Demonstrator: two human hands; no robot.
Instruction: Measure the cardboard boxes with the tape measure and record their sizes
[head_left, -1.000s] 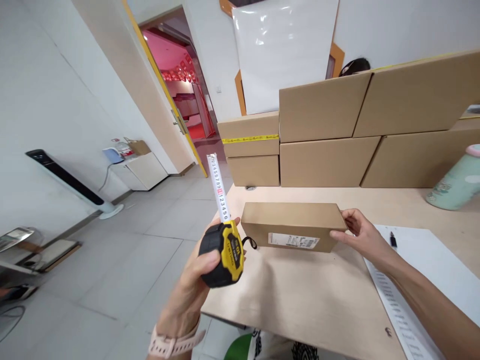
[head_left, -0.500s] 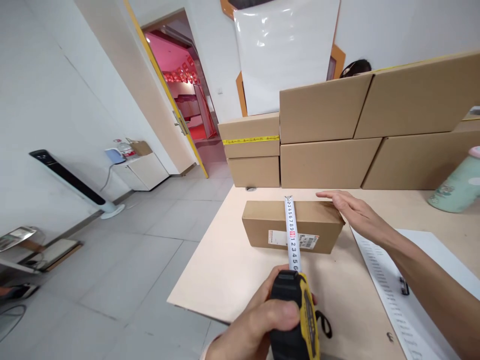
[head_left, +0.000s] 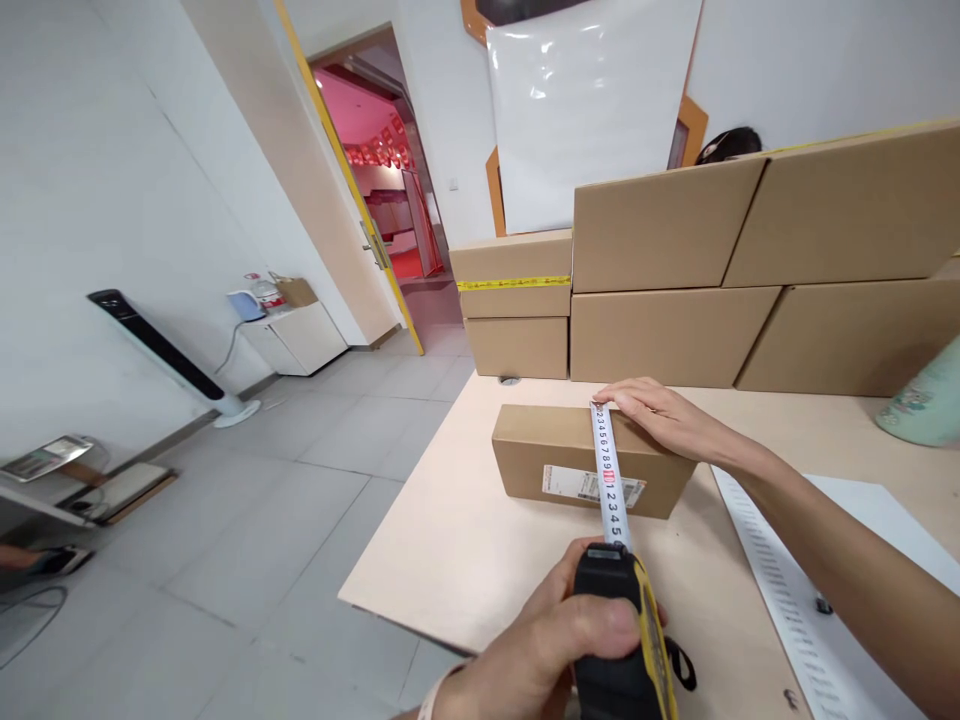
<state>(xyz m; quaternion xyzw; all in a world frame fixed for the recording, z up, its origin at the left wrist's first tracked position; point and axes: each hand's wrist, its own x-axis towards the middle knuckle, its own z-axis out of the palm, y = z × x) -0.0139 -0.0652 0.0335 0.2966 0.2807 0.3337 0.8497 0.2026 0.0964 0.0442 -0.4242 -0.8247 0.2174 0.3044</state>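
Observation:
A black and yellow tape measure (head_left: 619, 630) is gripped in my left hand (head_left: 540, 650), its thumb across the top of the case. The white blade (head_left: 606, 450) runs away from me over a small cardboard box (head_left: 540, 435). The far end of the blade is at the box's far top edge. My right hand (head_left: 664, 415) reaches over the box's right part, fingers stretched out, fingertips at the blade's far end. Whether they press on it is hard to make out. A white label (head_left: 566, 482) on the box's near side is partly covered by the blade.
Large cardboard boxes (head_left: 667, 335) are stacked along the back of the table (head_left: 435, 560). Printed paper (head_left: 862, 540) lies on the right, under my right forearm. A green bottle (head_left: 926, 400) stands at the right edge. Behind the boxes shows the top of a person's head (head_left: 727, 145).
My right hand has moved left along the box, from its right end to the far end of the blade. The tape measure sits slightly further right in view, with a little less blade showing.

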